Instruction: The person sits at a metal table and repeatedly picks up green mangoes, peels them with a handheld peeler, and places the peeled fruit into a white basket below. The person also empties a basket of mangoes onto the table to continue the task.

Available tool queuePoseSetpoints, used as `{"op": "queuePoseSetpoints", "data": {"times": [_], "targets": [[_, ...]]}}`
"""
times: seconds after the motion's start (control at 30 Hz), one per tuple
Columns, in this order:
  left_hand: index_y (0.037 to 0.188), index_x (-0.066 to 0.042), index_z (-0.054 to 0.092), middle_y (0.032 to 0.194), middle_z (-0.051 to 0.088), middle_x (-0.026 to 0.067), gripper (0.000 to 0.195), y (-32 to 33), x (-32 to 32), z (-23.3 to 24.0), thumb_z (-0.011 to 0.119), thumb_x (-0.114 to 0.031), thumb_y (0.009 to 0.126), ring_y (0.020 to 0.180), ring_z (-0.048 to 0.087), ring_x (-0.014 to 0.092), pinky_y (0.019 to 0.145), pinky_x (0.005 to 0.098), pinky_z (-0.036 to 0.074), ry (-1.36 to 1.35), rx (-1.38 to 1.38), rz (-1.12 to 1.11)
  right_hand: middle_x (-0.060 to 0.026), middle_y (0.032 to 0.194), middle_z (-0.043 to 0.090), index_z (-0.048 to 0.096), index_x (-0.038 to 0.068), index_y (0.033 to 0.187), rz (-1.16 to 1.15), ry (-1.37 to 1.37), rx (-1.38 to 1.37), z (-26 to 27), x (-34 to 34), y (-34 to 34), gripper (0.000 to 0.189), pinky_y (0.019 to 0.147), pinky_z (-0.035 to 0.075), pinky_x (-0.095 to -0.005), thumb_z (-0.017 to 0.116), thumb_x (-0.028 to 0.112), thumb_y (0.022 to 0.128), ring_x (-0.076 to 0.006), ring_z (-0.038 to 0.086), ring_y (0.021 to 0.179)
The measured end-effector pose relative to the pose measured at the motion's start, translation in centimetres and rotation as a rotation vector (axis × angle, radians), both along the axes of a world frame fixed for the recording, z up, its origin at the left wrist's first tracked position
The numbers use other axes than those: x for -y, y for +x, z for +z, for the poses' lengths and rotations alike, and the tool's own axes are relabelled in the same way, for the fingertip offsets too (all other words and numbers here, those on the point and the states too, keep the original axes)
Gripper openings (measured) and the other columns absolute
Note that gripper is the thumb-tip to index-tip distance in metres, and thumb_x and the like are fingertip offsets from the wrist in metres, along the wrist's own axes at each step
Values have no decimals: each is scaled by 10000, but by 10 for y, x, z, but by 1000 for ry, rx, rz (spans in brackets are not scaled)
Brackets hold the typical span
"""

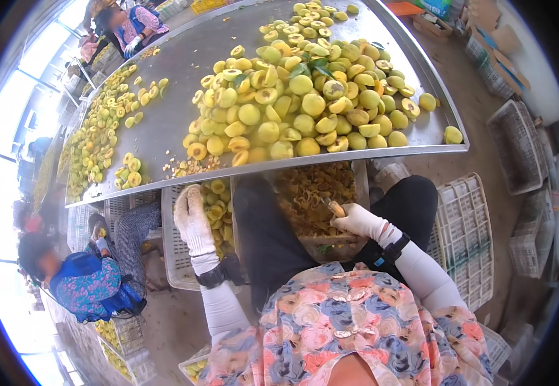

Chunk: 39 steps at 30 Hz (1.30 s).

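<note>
My right hand point(359, 221), in a white glove, grips a small hand tool by its wooden handle point(336, 209). The tool's short metal end points up and left, over a crate of brownish-yellow fruit scraps point(308, 193) between my knees. My left hand point(193, 214), in a fuzzy, stained glove, hangs just below the table's front edge. Beneath and beside it is a white plastic crate point(175, 260) of halved yellow-green stone fruit point(217, 207). Its palm side is hidden, so I cannot tell whether it holds something. Whole and halved fruit point(303, 101) lie heaped on the metal table point(173, 96) before me.
Small pits or scraps point(190, 166) lie near the table's raised front rim. More halves point(98, 125) spread along its left side. One co-worker point(86, 275) sits at left, another point(134, 29) at the far edge. A white crate point(467, 231) stands by my right knee.
</note>
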<state>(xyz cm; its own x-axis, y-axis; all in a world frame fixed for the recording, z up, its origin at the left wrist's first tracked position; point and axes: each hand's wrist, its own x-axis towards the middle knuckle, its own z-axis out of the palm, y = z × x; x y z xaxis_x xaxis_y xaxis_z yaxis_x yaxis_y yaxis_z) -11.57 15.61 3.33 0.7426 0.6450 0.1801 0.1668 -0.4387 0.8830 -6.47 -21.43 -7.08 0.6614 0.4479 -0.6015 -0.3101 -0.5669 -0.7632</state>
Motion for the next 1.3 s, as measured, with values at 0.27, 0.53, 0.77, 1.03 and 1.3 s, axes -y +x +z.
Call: {"op": "queuePoseSetpoints", "data": {"times": [0.27, 0.53, 0.77, 1.03, 1.3], "targets": [[1366, -6, 587, 1393, 597, 206, 566, 116, 2, -21, 682, -291, 887, 1308, 560, 338, 1113, 398, 428, 503, -352, -280, -110, 787, 698, 691, -35, 966, 33, -103, 64, -10, -16, 2, 394, 685, 526, -357, 751, 338, 856, -211, 664, 712], [1421, -25, 509, 1357, 587, 217, 703, 163, 21, -45, 752, -298, 821, 1229, 586, 387, 1041, 420, 475, 620, -444, -164, -92, 770, 683, 672, -33, 1042, -117, -84, 51, -6, -4, 3, 384, 623, 513, -327, 742, 306, 875, -178, 643, 657], [1118, -102, 708, 1226, 610, 226, 378, 144, 3, -64, 701, -318, 808, 1095, 610, 424, 943, 456, 505, 441, -184, -160, -64, 760, 670, 669, -15, 1059, -214, -21, 80, -10, -6, -12, 344, 609, 503, -324, 728, 279, 891, -155, 624, 648], [1127, -8, 601, 1156, 637, 231, 544, 168, 31, -55, 767, -412, 802, 1062, 659, 391, 929, 445, 539, 543, -482, -56, -31, 705, 625, 638, 9, 1035, -255, 18, 130, 7, -17, -22, 287, 518, 467, -304, 703, 266, 927, -127, 569, 545], [1115, -39, 658, 1112, 653, 186, 434, 152, 31, -58, 736, -374, 851, 1037, 675, 374, 873, 451, 553, 676, -492, -134, -19, 687, 610, 628, 19, 962, -243, 25, 336, 14, -18, -23, 240, 522, 458, -296, 677, 251, 928, -110, 556, 546]]}}
